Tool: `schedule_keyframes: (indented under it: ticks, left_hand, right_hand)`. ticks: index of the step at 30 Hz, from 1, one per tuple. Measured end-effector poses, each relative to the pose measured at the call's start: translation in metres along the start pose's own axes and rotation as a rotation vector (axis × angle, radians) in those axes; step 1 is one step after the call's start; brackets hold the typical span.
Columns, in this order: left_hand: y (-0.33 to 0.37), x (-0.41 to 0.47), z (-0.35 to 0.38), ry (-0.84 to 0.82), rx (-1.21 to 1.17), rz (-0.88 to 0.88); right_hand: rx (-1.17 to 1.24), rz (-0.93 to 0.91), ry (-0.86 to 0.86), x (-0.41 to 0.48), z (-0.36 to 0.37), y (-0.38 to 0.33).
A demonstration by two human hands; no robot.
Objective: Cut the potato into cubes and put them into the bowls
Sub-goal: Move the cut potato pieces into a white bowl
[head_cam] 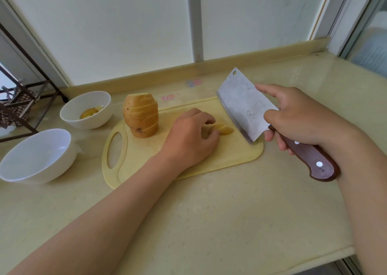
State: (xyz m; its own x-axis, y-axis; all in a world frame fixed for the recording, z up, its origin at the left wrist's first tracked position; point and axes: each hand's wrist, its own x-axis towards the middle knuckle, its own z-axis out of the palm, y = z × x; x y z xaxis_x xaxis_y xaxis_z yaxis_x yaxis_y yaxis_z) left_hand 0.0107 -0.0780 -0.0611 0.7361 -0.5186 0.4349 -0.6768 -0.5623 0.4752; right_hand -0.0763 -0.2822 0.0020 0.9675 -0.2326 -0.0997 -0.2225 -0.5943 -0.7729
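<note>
The left hand curls down over the potato slices on the cutting board, pinning them; the right hand grips the cleaver at their three o'clock; firm, probably slick slices want pressing flat from above; the sliced potato stands at ten o'clock.

A cutting board lies mid-countertop. On its rear left stands a stack of potato slices. To the right of the stack, loose slices lie under the left hand. The right hand holds a cleaver over the board's right end. Left of the board sit a near bowl and, behind it, a rear bowl containing potato pieces.
</note>
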Motion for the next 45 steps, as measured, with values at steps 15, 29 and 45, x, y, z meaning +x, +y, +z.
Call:
schedule_keyframes:
  ticks: [15, 29, 45]
  left_hand:
    - [0.000, 0.002, -0.001, -0.053, -0.053, 0.055]
    - [-0.005, 0.003, 0.004, -0.002, -0.093, 0.171]
    - [-0.006, 0.004, 0.005, -0.018, -0.069, 0.199]
  right_hand:
    - [-0.140, -0.025, -0.003, -0.012, 0.010, -0.021]
    - [-0.406, -0.024, -0.021, -0.041, 0.014, -0.057]
    - [-0.545, -0.022, -0.057, -0.051, 0.020, -0.063]
